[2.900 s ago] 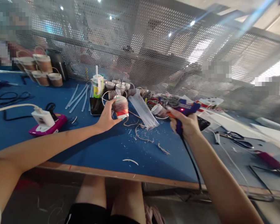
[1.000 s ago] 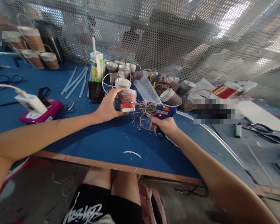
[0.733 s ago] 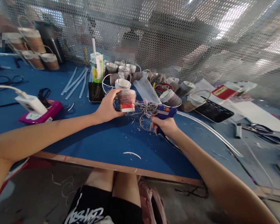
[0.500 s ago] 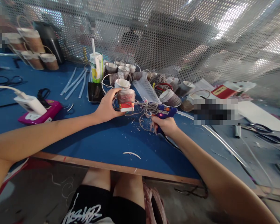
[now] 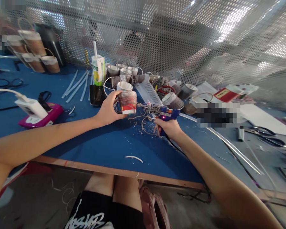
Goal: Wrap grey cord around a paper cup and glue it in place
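My left hand (image 5: 111,108) is closed around a paper cup (image 5: 128,102), holding it above the table. Grey-brown cord is wound around part of the cup, while a red and white band of its wall shows bare. In my right hand (image 5: 168,127) is a blue hot glue gun (image 5: 169,114) with a lit red light and a long clear glue stick (image 5: 233,148) trailing from its back. Its nozzle end points left at the cup and is partly hidden by tangled cord (image 5: 152,109). Whether nozzle and cup touch, I cannot tell.
Several cord-wrapped cups (image 5: 125,72) stand behind the held cup, near a drink carton (image 5: 98,70) and a phone (image 5: 97,94). Loose glue sticks (image 5: 77,84) lie left of these. A purple power strip (image 5: 41,116) is at left, scissors (image 5: 264,131) at right. A perforated metal screen (image 5: 157,38) rises behind.
Both hands, the cup and the glue gun keep nearly the same place. The view has shifted slightly, and the cup appears turned or tilted a little.
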{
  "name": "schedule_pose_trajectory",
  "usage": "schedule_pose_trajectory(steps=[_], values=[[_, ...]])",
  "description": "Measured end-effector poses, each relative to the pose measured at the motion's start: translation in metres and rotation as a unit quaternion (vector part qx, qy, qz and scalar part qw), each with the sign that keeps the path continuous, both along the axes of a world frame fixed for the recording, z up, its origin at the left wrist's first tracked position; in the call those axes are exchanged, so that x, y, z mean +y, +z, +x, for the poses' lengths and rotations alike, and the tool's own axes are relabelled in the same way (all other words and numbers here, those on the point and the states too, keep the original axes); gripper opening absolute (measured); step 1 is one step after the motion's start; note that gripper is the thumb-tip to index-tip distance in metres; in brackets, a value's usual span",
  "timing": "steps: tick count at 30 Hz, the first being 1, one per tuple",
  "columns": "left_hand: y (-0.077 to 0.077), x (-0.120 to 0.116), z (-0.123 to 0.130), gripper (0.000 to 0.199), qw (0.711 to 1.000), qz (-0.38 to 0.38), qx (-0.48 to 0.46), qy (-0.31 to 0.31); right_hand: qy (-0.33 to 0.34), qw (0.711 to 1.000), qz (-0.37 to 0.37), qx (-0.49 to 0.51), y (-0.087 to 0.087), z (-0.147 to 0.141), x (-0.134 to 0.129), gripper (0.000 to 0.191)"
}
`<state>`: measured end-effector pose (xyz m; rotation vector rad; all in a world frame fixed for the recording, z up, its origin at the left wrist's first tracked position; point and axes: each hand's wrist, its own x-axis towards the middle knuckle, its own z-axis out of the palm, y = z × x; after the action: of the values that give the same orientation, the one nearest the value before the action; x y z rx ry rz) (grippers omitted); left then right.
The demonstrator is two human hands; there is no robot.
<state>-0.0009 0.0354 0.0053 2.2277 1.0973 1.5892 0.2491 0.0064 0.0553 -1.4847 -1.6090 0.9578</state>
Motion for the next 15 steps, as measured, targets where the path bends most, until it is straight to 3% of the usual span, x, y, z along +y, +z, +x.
schedule_pose_trajectory(steps=[5, 8, 10, 13, 15], values=[[-0.003, 0.005, -0.001, 0.079, 0.999, 0.007, 0.003, 0.053, -0.051, 0.985, 0.056, -0.156, 0.024, 0.012, -0.002, 0.019], [-0.002, 0.004, 0.001, 0.078, 0.998, 0.016, 0.006, 0.068, -0.127, 0.921, 0.153, -0.335, 0.046, 0.023, -0.007, 0.012], [-0.002, 0.003, 0.002, 0.077, 0.997, 0.021, 0.0, 0.071, -0.142, 0.867, 0.173, -0.446, 0.057, 0.03, -0.011, 0.007], [-0.001, 0.003, 0.004, 0.078, 0.997, 0.027, -0.007, 0.074, -0.125, 0.81, 0.113, -0.561, 0.061, 0.039, -0.015, 0.009], [-0.001, 0.003, 0.005, 0.078, 0.997, 0.03, -0.01, 0.076, -0.115, 0.792, 0.06, -0.596, 0.056, 0.045, -0.015, 0.016]])
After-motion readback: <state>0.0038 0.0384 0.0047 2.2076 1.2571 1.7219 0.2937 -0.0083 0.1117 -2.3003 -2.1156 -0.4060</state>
